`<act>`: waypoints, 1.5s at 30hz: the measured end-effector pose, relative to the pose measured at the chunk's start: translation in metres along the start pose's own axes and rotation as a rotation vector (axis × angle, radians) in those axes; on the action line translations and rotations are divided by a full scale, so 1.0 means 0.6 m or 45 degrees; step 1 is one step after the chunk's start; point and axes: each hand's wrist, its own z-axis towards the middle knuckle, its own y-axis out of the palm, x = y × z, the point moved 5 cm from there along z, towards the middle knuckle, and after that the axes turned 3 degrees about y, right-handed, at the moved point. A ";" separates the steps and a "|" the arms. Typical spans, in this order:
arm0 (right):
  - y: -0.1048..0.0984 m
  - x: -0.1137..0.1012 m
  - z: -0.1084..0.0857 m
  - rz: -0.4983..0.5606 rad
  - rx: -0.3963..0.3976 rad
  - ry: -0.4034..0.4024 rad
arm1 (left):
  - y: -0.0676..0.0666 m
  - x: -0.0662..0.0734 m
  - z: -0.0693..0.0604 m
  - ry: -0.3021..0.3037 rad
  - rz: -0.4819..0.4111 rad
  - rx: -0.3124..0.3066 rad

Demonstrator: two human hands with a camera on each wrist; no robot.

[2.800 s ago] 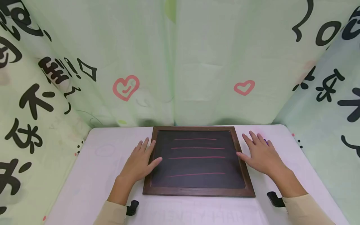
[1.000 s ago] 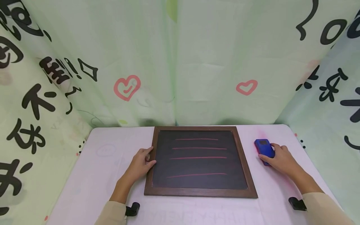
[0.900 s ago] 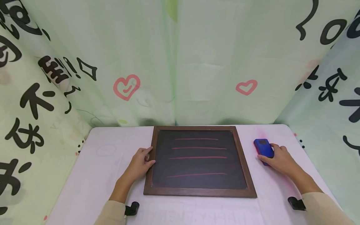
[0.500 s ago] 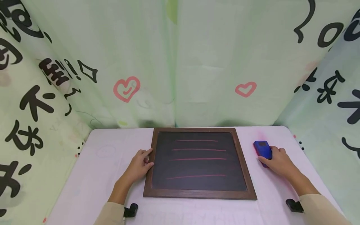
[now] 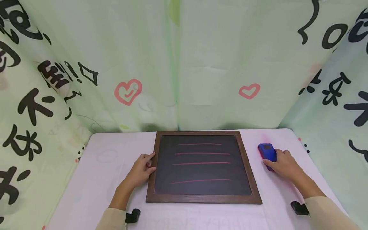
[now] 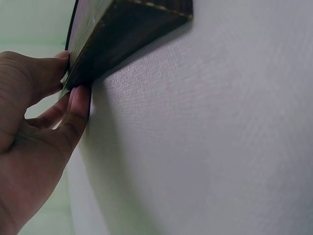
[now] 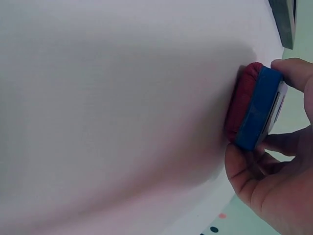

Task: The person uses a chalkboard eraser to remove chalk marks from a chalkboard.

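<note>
A small chalkboard (image 5: 201, 188) with a brown wooden frame lies flat at the middle of the table, bearing several pink chalk lines. My left hand (image 5: 138, 171) pinches the left side of its frame, thumb on the top face; the left wrist view shows the fingertips (image 6: 80, 100) against the frame's outer edge. Right of the board, my right hand (image 5: 286, 166) grips a blue chalkboard eraser (image 5: 267, 151) by its sides. In the right wrist view its red felt pad (image 7: 242, 103) faces the table, and whether the pad touches is hard to tell.
A white-topped table (image 5: 100, 179) carries everything, with a pink smear around the eraser. Pale green curtains (image 5: 207, 64) with hearts and black lettering close off the back and both sides. A black wrist mount (image 5: 299, 207) sits at each cuff.
Both hands were spread flat beside the board at first. The right hand then took hold of the eraser, and the left closed on the frame. Over the last second both have barely moved.
</note>
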 end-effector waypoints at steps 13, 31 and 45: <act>-0.033 -0.030 0.004 -0.039 -0.021 -0.038 | 0.000 0.003 -0.001 0.013 0.000 0.011; -0.050 -0.079 0.037 -0.066 -0.004 -0.280 | 0.001 0.000 -0.001 -0.013 -0.002 0.005; -0.065 -0.131 0.064 -0.123 0.053 -0.514 | 0.002 -0.001 0.001 -0.019 -0.006 0.005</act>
